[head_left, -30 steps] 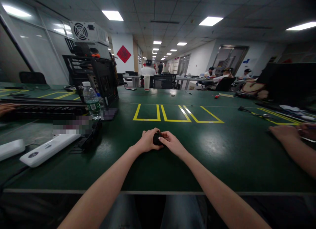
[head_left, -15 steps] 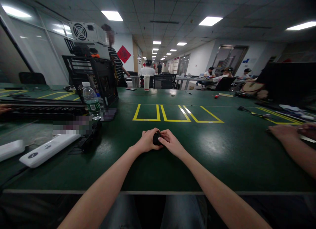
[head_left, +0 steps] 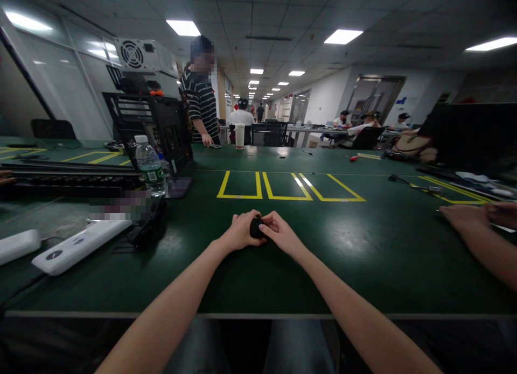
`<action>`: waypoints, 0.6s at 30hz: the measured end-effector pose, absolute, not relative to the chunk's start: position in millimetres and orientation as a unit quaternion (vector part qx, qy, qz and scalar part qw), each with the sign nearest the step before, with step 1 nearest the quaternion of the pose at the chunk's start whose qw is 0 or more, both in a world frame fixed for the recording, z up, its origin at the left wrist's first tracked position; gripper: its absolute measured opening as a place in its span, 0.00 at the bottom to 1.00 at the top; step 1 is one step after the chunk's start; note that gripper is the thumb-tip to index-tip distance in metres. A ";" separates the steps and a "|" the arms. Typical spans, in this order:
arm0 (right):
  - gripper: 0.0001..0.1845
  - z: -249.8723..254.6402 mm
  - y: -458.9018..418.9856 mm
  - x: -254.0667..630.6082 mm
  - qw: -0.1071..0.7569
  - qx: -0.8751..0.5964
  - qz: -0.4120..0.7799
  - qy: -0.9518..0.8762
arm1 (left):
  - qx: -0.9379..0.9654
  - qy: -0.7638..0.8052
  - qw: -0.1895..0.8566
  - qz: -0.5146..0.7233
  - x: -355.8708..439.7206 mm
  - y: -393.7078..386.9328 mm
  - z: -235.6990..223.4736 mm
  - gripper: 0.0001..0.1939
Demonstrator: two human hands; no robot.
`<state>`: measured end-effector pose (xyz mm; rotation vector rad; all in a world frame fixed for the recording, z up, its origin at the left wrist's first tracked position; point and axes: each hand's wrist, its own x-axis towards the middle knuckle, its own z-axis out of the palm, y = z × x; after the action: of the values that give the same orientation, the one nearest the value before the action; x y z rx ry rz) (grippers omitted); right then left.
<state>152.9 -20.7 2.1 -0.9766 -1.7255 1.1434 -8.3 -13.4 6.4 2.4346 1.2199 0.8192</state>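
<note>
Between my two hands is a small, round black object; its exact kind does not show. My left hand curls round its left side, thumb below and fingers above. From the right, my right hand pinches it with the thumb and fingertips. Much of the object is hidden behind the fingers. Both hands are low over the green tabletop, just on the near side of the yellow tape outlines.
At left are a white power strip, a water bottle and an open black computer case. Another person's hand lies at the right. A white cup and a person in a striped shirt are across the table.
The person in the striped shirt has moved rightward to the far table edge, a hand now at the flat object there. My hands and the black object have barely moved.
</note>
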 end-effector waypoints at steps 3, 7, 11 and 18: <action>0.13 1.8 -19.2 153.1 0.412 -0.407 0.461 -0.673 | 0.847 0.427 0.153 0.277 -8.4 -14.3 7.9 0.28; 0.12 5.4 -22.8 155.2 0.389 -0.395 0.478 -0.681 | 0.847 0.429 0.147 0.279 -8.2 -14.9 8.7 0.27; 0.12 7.5 -26.6 155.5 0.399 -0.378 0.460 -0.697 | 0.845 0.434 0.151 0.273 -7.5 -14.3 7.9 0.27; 0.13 3.1 -21.2 153.6 0.404 -0.409 0.447 -0.686 | 0.847 0.426 0.143 0.285 -7.4 -13.1 5.6 0.28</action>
<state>153.6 -21.2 3.1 -1.0331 -1.7319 1.1278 -7.4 -13.1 5.6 2.4430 1.2287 0.8224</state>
